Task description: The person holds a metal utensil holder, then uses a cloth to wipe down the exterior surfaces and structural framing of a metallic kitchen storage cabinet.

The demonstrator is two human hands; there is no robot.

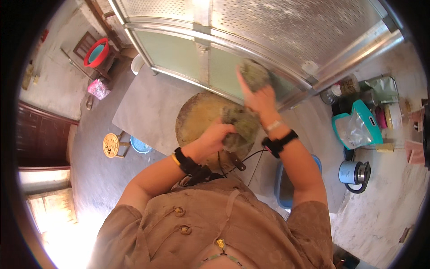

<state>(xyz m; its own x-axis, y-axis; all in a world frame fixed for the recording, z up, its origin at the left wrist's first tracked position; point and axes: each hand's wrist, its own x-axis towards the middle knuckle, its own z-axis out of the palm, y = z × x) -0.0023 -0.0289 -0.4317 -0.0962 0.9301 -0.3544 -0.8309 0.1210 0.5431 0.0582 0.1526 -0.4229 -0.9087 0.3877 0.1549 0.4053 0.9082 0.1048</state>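
Observation:
My right hand is raised against the greenish lower door panel of a metal-framed cabinet, holding a crumpled grey-green cloth. A second cloth, of similar colour, is gripped in my left hand, lower down and nearer my body. Beneath my left hand lies a round wooden chopping board, partly covered by that cloth and my forearm. Both hands and cloths are somewhat blurred. The handle of a dark tool and a black cable show at the board's near edge.
A blue-rimmed basin stands by my right forearm. Jars, a teal-edged bag and a light blue kettle are at the right. Left of the grey table are a round stool and a blue basin.

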